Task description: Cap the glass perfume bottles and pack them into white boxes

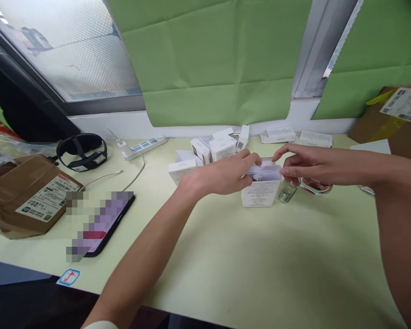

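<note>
A small white carton [260, 192] stands upright on the pale yellow table [267, 265], its top flaps open and a round cap showing inside. My left hand [219, 173] grips the carton's upper left edge. From the right, my right hand [303, 162] pinches the top flap with thumb and fingers. A small clear glass bottle [287, 192] stands just right of the carton. Beside the bottle, under my right hand, lies a round glass item [315, 186].
Several small white boxes [208, 151] are piled behind the carton, more flat ones [281, 135] by the wall. A phone [102, 224], brown parcel [27, 196], black headband device [82, 151] and power strip [145, 146] lie left. A cardboard box [393, 114] sits far right.
</note>
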Tool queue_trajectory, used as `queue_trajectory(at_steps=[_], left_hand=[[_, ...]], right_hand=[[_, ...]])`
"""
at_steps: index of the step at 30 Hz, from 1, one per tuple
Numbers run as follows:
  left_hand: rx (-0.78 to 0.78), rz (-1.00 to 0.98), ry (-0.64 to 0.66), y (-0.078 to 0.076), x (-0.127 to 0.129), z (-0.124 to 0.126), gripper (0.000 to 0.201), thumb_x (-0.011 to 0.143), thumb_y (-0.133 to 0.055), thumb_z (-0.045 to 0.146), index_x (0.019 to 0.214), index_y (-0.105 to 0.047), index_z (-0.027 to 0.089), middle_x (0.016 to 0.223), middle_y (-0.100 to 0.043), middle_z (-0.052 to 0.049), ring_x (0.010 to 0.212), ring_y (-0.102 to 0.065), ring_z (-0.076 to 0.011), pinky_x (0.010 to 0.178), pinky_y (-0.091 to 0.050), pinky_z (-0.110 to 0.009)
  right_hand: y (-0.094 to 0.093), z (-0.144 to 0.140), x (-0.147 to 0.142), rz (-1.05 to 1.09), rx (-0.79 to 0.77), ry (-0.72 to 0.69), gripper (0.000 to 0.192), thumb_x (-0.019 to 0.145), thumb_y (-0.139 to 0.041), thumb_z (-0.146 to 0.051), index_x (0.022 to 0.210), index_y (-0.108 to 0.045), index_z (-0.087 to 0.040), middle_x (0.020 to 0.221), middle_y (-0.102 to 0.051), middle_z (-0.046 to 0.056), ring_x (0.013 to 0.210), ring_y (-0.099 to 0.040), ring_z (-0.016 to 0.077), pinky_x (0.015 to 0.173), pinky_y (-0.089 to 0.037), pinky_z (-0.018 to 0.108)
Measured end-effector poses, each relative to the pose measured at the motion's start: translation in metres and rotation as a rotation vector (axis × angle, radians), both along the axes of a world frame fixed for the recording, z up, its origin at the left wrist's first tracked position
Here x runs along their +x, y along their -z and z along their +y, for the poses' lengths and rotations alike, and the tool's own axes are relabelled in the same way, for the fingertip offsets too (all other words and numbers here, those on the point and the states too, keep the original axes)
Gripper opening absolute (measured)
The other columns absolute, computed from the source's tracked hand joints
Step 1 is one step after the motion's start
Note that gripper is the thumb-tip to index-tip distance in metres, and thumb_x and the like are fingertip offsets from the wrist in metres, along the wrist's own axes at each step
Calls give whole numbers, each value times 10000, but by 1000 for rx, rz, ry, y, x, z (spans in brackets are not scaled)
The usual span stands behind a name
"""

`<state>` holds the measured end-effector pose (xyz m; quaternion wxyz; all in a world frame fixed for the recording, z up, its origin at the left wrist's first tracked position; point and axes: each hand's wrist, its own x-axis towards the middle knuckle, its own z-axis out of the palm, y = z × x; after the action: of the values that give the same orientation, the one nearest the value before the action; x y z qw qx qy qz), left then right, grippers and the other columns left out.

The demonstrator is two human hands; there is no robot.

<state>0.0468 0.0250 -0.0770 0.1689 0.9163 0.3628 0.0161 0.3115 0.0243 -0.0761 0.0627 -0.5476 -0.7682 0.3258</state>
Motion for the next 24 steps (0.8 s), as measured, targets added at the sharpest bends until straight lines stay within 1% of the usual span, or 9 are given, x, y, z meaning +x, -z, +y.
queue_trajectory(at_steps=[2,3,5,8,10,12,17,20,24], left_hand=[[49,-7,-20,4,6,-1,298,975,-315,283,1245,-434,240,1270,-499,-76,932,-556,-185,730,-413,-312],[59,-8,-21,5,8,-1,288,980,-301,281,1230,-436,233,1254,-497,-78,922,-556,-184,727,-412,-316],[51,-9,-13,7,10,-2,275,990,-287,295,1212,-437,234,1226,-500,-73,910,-556,-182,732,-415,-322],[21,-5,-9,9,12,-3,282,1000,-285,327,1233,-425,254,1229,-498,-68,901,-556,-183,739,-421,-329],[7,-3,-23,10,12,-3,279,1003,-291,336,1240,-420,267,1235,-494,-66,873,-555,-179,733,-420,-331],[-11,-11,-48,10,13,-3,255,1005,-304,341,1221,-426,280,1223,-494,-58,816,-546,-162,714,-418,-327],[-68,-61,-96,14,17,1,189,996,-359,375,1141,-440,284,1152,-478,-40,725,-511,-131,657,-416,-310],[-94,-93,-114,18,19,4,185,987,-394,409,1119,-438,288,1135,-466,-36,731,-509,-131,661,-421,-312],[-103,-103,-140,22,20,6,228,971,-418,474,1108,-441,293,1115,-472,-38,763,-522,-152,656,-415,-312]], right_hand=[[4,4,5,51,-162,3,548,861,-500,-689,1301,-445,-366,892,-701,45,518,-507,159,458,-405,300],[5,5,7,82,-202,12,568,862,-498,-688,1321,-413,-363,933,-704,58,530,-511,164,455,-404,304],[6,7,7,130,-209,43,622,856,-514,-683,1367,-358,-365,978,-701,68,549,-517,170,448,-400,302],[6,9,6,134,-249,11,670,853,-535,-669,1429,-303,-418,955,-687,30,524,-466,146,436,-372,279],[7,11,6,111,-276,-15,649,847,-549,-662,1422,-342,-441,917,-673,6,519,-449,137,436,-359,266],[9,13,7,87,-267,-11,620,833,-567,-658,1389,-415,-429,895,-660,5,545,-477,147,441,-366,262],[11,14,6,57,-240,-58,444,836,-581,-624,1181,-597,-345,882,-636,20,573,-491,143,450,-379,257],[9,12,3,70,-193,-109,368,849,-575,-605,1093,-621,-333,871,-640,12,593,-493,145,453,-371,249],[7,9,0,84,-170,-122,356,856,-578,-584,1124,-605,-353,868,-644,5,596,-483,148,438,-344,244]])
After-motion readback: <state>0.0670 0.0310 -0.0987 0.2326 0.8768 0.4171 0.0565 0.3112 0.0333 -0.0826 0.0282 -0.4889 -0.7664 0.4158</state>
